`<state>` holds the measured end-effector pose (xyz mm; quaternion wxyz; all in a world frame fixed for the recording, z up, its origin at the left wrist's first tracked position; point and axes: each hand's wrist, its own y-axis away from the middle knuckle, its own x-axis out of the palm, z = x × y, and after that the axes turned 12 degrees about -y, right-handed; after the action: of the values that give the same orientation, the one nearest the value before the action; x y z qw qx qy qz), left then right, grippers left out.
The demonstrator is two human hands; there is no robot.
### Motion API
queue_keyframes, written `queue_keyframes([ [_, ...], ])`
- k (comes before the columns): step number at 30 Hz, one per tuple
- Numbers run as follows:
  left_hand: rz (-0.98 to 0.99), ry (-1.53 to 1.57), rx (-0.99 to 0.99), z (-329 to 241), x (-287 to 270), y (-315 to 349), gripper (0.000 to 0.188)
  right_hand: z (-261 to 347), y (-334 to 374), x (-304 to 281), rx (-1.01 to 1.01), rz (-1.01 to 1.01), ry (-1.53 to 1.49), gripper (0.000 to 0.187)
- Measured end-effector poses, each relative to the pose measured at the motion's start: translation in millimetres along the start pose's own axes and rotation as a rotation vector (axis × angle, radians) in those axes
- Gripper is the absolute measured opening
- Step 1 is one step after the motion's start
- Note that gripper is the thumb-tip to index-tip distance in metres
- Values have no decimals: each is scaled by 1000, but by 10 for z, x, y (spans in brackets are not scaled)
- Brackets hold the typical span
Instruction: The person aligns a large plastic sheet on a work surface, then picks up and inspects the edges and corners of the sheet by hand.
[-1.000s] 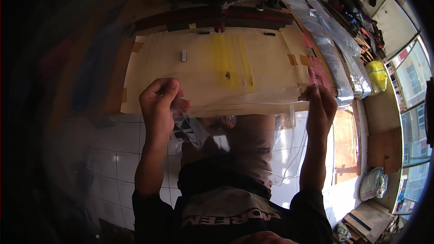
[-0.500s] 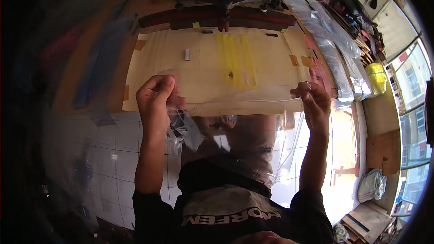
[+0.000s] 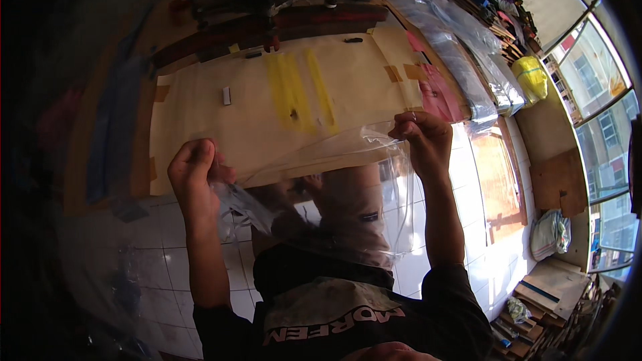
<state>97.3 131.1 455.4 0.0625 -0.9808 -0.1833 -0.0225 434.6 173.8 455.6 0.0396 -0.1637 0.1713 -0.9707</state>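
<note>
Plastic (image 3: 307, 211), clear, loosely spread between two hands, overlapping the near edge of the paper (image 3: 194, 113) from this view. At left, left hand (image 3: 194, 168) curled closed on one end, folds bunched just below. Over at right, right hand (image 3: 428, 139) pinching the other. Looks like a holding-out step; calls next for firm grips, even tension.
</note>
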Motion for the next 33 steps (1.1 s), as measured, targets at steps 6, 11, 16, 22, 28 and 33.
queue_keyframes([
  [6,-24,-23,13,-13,68,46,22,-29,17,34,-63,-80,68,18],
  [11,-57,-11,49,-4,84,132,20,12,66,111,-97,-144,127,21],
  [16,-77,20,75,12,103,161,18,45,70,144,-83,-109,98,23],
  [22,-66,22,51,8,62,187,20,13,63,124,-22,-42,-28,21],
  [28,-45,46,45,20,53,197,21,26,77,123,-27,-47,-97,21],
  [33,-81,11,49,21,84,201,21,61,79,168,-89,-115,-66,21],
])
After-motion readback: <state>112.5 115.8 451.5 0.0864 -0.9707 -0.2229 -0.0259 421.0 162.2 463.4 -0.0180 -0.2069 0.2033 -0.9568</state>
